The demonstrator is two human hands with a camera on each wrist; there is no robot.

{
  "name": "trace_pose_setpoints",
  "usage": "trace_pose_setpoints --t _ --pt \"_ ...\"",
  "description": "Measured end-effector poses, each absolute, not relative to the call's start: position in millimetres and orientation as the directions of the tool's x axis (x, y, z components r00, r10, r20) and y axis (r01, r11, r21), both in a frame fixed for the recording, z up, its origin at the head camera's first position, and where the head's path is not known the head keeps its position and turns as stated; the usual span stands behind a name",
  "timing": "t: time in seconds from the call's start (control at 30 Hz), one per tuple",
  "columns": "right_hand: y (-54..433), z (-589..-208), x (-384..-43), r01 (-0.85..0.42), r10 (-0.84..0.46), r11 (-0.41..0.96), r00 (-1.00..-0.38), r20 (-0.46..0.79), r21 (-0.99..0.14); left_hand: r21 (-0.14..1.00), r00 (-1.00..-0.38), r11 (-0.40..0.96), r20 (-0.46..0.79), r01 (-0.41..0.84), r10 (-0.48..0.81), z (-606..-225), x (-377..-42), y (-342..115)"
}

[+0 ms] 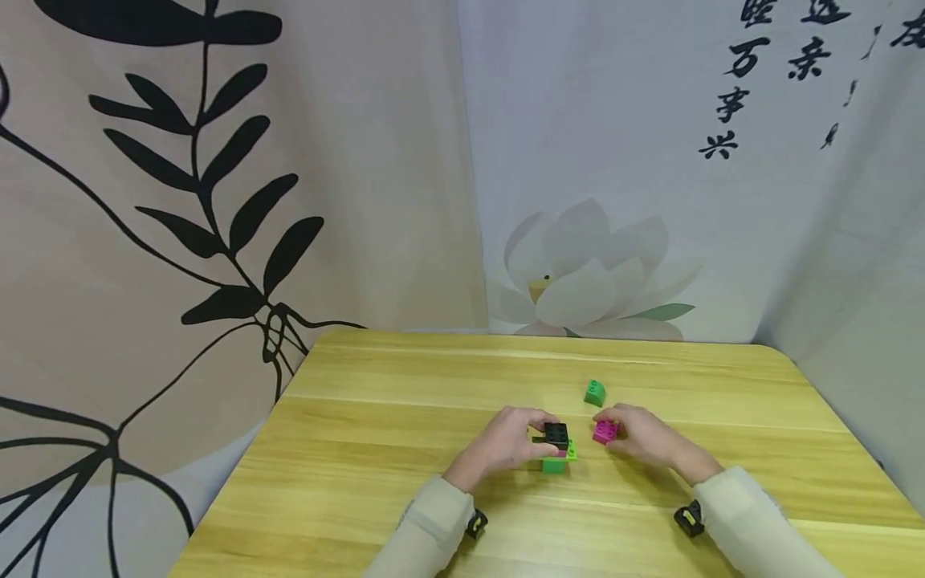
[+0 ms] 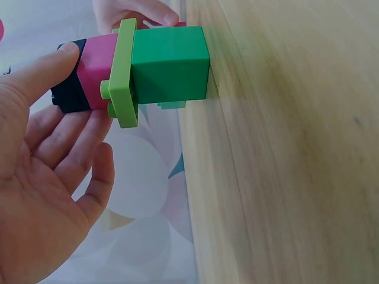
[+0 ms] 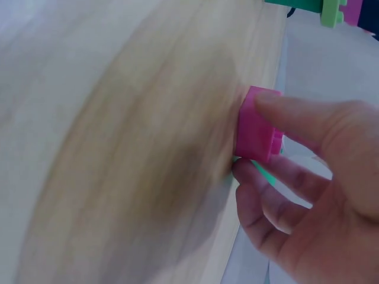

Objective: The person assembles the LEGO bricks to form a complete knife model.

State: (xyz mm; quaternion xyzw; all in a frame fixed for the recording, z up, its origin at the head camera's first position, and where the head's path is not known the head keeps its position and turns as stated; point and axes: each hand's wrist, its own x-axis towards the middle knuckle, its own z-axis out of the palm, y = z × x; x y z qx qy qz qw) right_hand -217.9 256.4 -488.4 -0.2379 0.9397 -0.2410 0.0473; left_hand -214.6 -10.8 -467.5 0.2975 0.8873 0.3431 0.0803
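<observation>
Right grip (image 1: 641,434) curled round pink brick (image 3: 253,131) (raised, perhaps)

Table (image 1: 405,377), curtain (image 1: 390,160) behind it, plant print (image 1: 234,152) beyond its left side, flower print (image 1: 588,281) and writing (image 1: 733,103) beyond its far edge

The right wrist view's top edge crops part of the block stack (image 3: 329,13).

A black brick (image 1: 556,434), a pink brick (image 2: 98,68), a wider lime-green plate (image 2: 124,80) and a green base brick (image 2: 172,65) form one upright stack (image 2: 125,65), with a loose magenta brick (image 1: 605,432) apart to its right, studs up, low at the counter (image 1: 405,401).
</observation>
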Motion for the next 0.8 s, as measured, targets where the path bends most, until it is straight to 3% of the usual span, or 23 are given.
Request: trace_pose_setpoints --t 0.43,0.8 --pt "240.4 -471.2 -208.4 -0.445 -0.466 0.744 -0.880 0.091 -0.498 0.696 -0.815 0.569 0.039 0.437 0.578 -467.0 -216.2 -12.1" --pt "230.2 -444.7 -196.1 -0.531 -0.516 0.657 -0.834 0.195 -0.535 0.703 -0.816 0.576 0.011 0.417 0.577 -469.5 -218.9 -12.3"
